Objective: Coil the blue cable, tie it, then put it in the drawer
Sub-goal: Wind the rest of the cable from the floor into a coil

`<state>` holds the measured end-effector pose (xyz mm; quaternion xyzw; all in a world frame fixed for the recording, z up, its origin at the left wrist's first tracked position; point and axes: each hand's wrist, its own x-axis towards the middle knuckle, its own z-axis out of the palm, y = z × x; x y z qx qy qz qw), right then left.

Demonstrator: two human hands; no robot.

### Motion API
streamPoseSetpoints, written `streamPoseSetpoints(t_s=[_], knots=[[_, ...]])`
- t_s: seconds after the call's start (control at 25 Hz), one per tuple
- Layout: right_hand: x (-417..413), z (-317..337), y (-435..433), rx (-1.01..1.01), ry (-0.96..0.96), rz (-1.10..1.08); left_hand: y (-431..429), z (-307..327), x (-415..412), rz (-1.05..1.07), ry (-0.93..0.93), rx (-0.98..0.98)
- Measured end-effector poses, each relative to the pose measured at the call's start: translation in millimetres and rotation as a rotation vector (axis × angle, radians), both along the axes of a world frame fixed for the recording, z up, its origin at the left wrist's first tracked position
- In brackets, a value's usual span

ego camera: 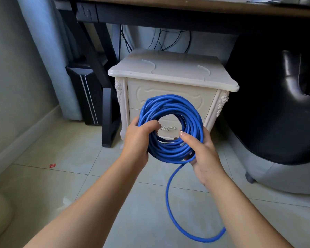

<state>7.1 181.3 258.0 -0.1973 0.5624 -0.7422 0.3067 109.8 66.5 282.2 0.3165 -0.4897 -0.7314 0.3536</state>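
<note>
The blue cable (pixel 170 108) is wound into a thick round coil held upright in front of the cream bedside cabinet (pixel 168 72). My left hand (pixel 138 135) grips the coil's left side, thumb over the strands. My right hand (pixel 202 154) holds the lower right of the coil, thumb through the middle. A loose tail of cable hangs from the coil's bottom and loops down to the floor at the lower right. Both cabinet drawers are closed; the lower drawer's silver handle (pixel 168 128) shows through the coil's opening.
A dark desk (pixel 168 8) spans above the cabinet, with black wires hanging behind. A black computer tower (pixel 86 93) and desk leg stand to the left. A black chair (pixel 284 104) fills the right. Pale floor tiles (pixel 64 149) lie below, with a small red scrap (pixel 52 165).
</note>
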Motion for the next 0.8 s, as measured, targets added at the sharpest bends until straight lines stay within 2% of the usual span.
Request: streamPoseSetpoints(t_s=[0.08, 0.2, 0.36, 0.48, 0.6, 0.8], knots=[[2.9, -1.3, -3.1, -0.036, -0.106, -0.056, 7.4, -3.6, -2.7, 0.002, 0.017, 0.069], [0.5, -5.4, -4.3, 0.034, -0.146, -0.193, 11.3, -11.8, -4.3, -0.132, -0.003, 0.066], [-9.0, -5.3, -1.5, 0.062, -0.153, -0.279, 6.0, -9.3, 0.7, -0.383, -0.075, -0.033], [-15.8, 2.2, -0.5, 0.06, -0.105, -0.298, -1.7, -3.3, 6.4, -0.489, -0.12, -0.175], [-21.2, 11.9, 4.9, 0.093, 0.102, -0.312, -11.9, 3.4, 10.6, -0.458, -0.214, -0.417], [-11.6, 17.4, 6.6, 0.315, 0.705, -0.19, -8.4, 4.8, 10.0, -0.477, -0.404, -0.835]])
